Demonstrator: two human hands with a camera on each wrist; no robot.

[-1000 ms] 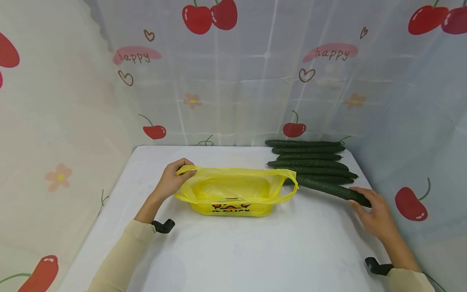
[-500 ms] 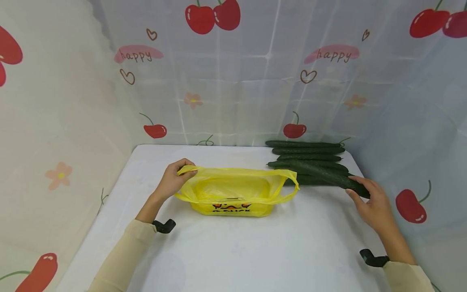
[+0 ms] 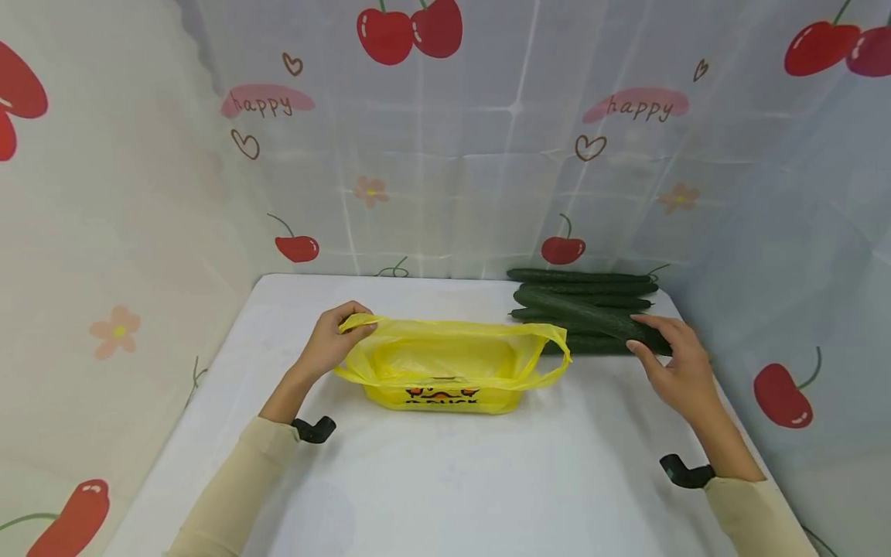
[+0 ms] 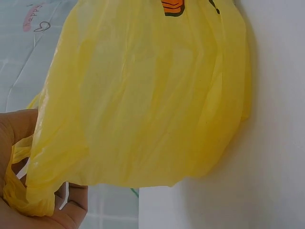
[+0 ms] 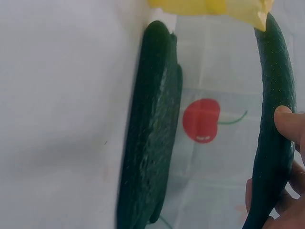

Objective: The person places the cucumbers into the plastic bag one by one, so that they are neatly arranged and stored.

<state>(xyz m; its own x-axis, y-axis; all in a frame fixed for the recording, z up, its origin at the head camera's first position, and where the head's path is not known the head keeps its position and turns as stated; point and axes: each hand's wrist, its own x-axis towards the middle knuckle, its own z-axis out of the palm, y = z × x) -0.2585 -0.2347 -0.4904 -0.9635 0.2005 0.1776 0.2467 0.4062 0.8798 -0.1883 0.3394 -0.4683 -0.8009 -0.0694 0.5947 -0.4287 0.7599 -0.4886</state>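
Observation:
A yellow plastic bag (image 3: 445, 363) stands on the table with its mouth open upward and its handles to either side. My left hand (image 3: 336, 338) pinches the bag's left handle; the left wrist view shows the thin plastic (image 4: 138, 105) bunched between thumb and fingers. On the right, my right hand (image 3: 671, 360) grips a long dark green cucumber (image 3: 581, 311) near its right end. In the right wrist view this cucumber (image 5: 276, 86) is held apart from the others, with thumb and fingers round it. Below it in the head view lie several more cucumbers (image 3: 585, 275), side by side.
The white table (image 3: 452, 480) has its back edge against a curtain (image 3: 452, 155) printed with cherries. Similar curtains hang at the left and right sides. The cucumber row lies at the table's back right, just right of the bag.
My right hand has carried the cucumber up and to the left, from the front of the row to above it. My left hand and the bag have stayed put.

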